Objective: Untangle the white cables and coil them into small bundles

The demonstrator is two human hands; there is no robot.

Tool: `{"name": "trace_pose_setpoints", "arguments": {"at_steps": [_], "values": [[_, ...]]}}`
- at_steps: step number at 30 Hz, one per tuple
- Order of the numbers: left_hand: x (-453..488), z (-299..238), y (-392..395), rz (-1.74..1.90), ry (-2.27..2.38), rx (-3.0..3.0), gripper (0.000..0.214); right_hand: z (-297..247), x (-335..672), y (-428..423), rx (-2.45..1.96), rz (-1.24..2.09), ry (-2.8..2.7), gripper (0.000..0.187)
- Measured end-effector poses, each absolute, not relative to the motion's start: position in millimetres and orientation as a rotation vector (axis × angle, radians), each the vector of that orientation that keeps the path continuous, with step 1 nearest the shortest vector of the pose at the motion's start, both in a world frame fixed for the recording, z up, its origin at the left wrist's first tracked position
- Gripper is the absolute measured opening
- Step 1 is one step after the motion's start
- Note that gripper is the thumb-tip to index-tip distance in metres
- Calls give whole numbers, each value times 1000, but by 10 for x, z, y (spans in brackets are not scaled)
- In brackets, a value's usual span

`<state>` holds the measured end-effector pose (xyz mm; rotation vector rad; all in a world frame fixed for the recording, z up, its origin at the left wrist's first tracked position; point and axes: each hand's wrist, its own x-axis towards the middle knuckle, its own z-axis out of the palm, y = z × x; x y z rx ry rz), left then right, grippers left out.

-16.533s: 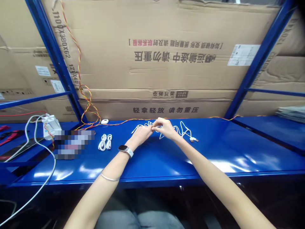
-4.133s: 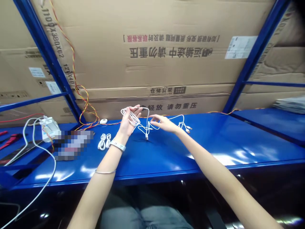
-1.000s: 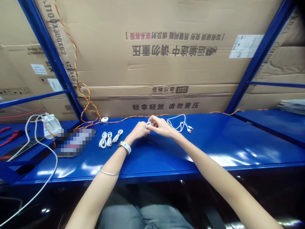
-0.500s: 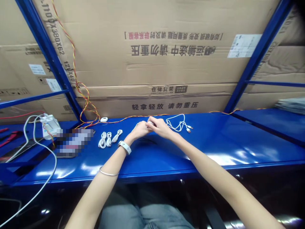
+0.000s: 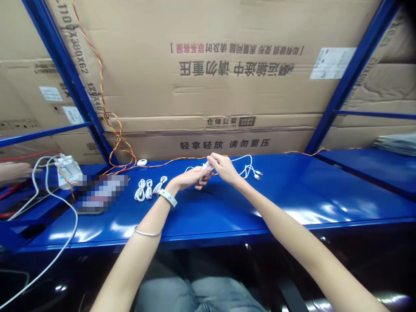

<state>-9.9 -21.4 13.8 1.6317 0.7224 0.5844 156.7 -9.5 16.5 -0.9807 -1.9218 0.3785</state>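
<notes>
My left hand point(image 5: 191, 177) and my right hand point(image 5: 223, 167) meet above the blue shelf point(image 5: 292, 195), both pinched on a white cable point(image 5: 206, 168) held between them. A loop of that cable trails left of my fingers. A loose white cable with a USB plug point(image 5: 248, 170) lies just right of my right hand. Three coiled white cables point(image 5: 147, 189) lie in a row to the left of my left wrist, which wears a watch.
A small white puck point(image 5: 142, 162) and red-yellow twisted wires point(image 5: 117, 138) sit at the back. A white power adapter point(image 5: 66, 170) with thick white cord is at left. Another person's hand point(image 5: 13, 172) shows at the left edge. Cardboard boxes point(image 5: 227, 78) fill the wall behind.
My hands have lifted slightly and drawn apart, my left palm turning up, with the cable stretched between them. Another person's hand has come into view at the far left.
</notes>
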Motion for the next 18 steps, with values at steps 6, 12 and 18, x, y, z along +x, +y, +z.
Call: {"name": "trace_pose_setpoints", "arguments": {"at_steps": [6, 12, 18], "values": [[11, 11, -119, 826, 927, 2106, 29, 135, 1566, -64, -1105, 422, -1923, 26], [-55, 54, -132, 739, 784, 1850, 42, 201, 1597, -62, -1083, 428, -1819, 19], [-43, 20, -56, 972, 910, 1953, 31, 129, 1573, -23, -1028, 443, -1710, 24]]}}
